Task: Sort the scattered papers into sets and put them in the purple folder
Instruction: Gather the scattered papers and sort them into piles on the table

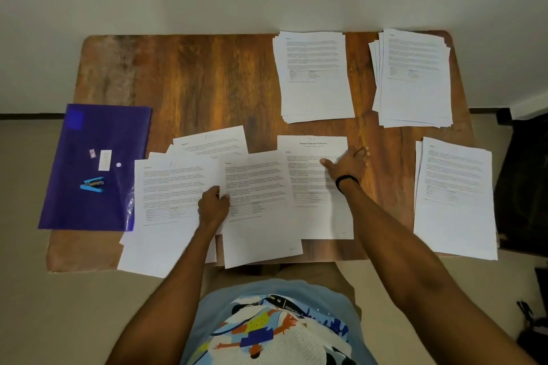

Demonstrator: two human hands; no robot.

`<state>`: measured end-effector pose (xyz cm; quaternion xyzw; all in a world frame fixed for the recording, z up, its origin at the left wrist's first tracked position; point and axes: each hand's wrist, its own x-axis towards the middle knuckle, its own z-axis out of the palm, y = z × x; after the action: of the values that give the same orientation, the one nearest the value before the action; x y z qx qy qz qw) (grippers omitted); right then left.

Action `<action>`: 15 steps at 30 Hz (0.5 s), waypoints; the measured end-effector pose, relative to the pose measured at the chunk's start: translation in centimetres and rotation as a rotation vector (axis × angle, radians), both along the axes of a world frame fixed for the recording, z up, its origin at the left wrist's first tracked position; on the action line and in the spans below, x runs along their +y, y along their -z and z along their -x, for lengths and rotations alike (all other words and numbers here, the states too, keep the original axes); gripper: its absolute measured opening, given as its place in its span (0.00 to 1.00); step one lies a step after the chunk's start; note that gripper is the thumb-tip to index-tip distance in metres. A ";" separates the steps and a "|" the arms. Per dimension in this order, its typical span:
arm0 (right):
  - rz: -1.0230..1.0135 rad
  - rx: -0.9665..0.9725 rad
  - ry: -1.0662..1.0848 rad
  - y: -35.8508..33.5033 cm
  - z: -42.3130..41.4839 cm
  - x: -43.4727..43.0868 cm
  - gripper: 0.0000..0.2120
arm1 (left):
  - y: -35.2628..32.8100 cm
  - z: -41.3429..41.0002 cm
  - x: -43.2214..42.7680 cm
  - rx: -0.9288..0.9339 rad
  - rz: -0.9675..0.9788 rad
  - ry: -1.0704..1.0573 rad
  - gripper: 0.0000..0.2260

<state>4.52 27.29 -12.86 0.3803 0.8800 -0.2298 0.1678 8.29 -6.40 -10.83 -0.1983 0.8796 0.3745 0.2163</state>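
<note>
Left hand is pinching a sheet by its edge — it's looking light, floppy. Right hand is lying spread

Tabletop: wood grain, rounded corners. Overlapping sheets are spread loosely under and around the left fingers; some are carried past the near edge. A titled sheet is lain flat under the right fingers. Two paper stacks are set beyond the right fingers: far stack and corner stack. A side stack is placed right of them. The purple folder is laid well left of the left fingers, overhanging the left edge.
</note>
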 end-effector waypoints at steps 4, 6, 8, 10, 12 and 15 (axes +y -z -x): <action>-0.019 0.083 0.132 0.7 0.1 -1.1 0.40 | 0.9 -0.1 -0.2 -0.027 -0.008 -0.016 0.06; 0.043 0.153 0.216 0.4 0.1 -1.2 0.34 | 1.1 -0.1 -0.2 -0.027 -0.005 -0.018 0.05; 0.164 0.288 0.248 -0.7 0.2 -0.7 0.24 | 1.2 -0.1 -0.1 -0.022 -0.005 -0.011 0.04; 0.207 0.431 0.201 -2.4 0.2 0.6 0.16 | 1.2 0.0 0.1 -0.020 -0.012 -0.004 0.04; 0.109 0.601 0.132 -4.1 0.1 2.3 0.17 | 1.3 0.2 0.1 -0.024 -0.033 -0.001 0.06; 0.088 0.695 0.061 -7.2 0.1 5.2 0.12 | 1.2 0.4 0.1 -0.045 -0.088 -0.004 0.10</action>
<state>4.42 32.54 -5.65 0.2980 0.8619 -0.3883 -0.1324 7.94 -6.34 -12.06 -0.1988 0.8566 0.4089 0.2439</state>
